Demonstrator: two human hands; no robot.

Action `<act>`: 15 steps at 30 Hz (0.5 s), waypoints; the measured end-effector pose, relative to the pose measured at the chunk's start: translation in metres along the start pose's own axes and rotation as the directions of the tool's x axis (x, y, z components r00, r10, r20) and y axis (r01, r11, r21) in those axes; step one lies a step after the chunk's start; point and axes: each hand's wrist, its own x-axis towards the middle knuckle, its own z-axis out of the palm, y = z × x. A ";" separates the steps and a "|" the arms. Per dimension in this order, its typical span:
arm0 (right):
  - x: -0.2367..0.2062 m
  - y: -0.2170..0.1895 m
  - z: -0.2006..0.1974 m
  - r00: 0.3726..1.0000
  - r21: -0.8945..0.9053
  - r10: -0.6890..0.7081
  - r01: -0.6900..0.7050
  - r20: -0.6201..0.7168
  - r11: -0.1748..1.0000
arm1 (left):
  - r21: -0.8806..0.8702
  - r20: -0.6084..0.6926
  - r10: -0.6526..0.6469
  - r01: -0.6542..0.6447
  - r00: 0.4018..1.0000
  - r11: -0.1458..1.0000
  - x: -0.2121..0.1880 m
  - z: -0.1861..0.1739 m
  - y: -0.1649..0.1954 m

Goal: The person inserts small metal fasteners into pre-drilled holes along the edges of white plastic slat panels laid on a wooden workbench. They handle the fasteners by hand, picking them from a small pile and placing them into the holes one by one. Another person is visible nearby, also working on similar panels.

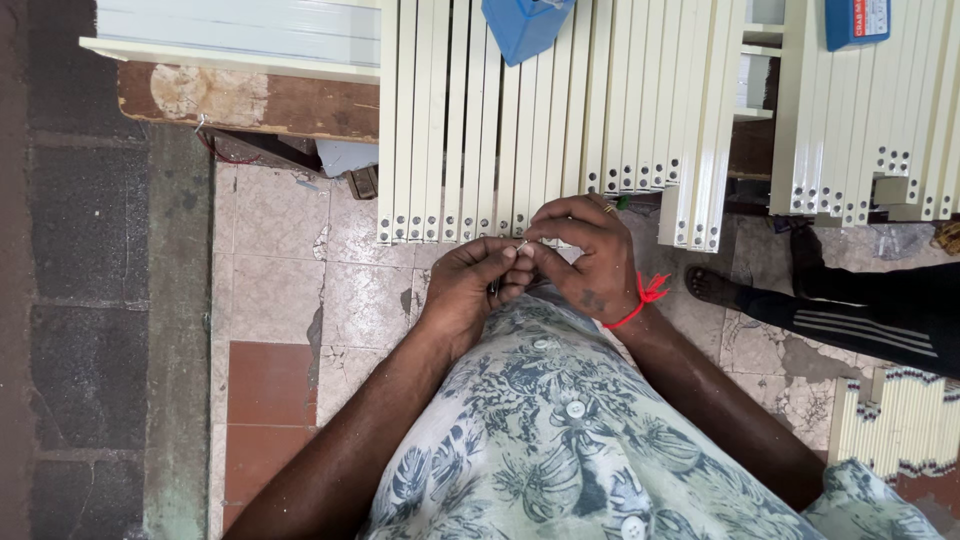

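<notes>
Head cam: both hands (535,262) pinch tiny metal piece (521,245).

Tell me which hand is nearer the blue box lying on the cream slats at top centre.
Right. The right hand sits almost directly below the blue box, at the ends of the cream slats. The left hand is lower and further left, fingertips meeting the right's.

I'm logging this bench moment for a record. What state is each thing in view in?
left hand: fingers curled, pinching a small metal piece
right hand: fingertips closed on the same piece
cream metal slats: lying side by side, ends overhanging the floor
blue box: resting on the slats
</notes>
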 end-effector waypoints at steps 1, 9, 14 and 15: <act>-0.001 0.002 0.000 1.000 0.061 0.004 -0.005 0.019 0.998 | 0.000 0.006 0.002 -0.002 1.000 1.000 0.000 0.000 -0.001; -0.009 0.025 -0.002 0.992 0.261 0.122 -0.107 -0.042 0.959 | -0.090 0.013 0.036 -0.034 0.999 0.995 0.004 0.004 0.001; -0.010 0.039 0.005 0.984 -0.002 0.056 -0.057 -0.168 0.998 | -0.189 -0.054 0.077 -0.086 0.996 0.978 0.004 -0.003 0.004; -0.010 0.040 0.007 0.983 -0.072 -0.014 0.001 -0.182 0.997 | -0.207 -0.059 0.085 -0.096 0.995 0.974 0.003 -0.003 0.003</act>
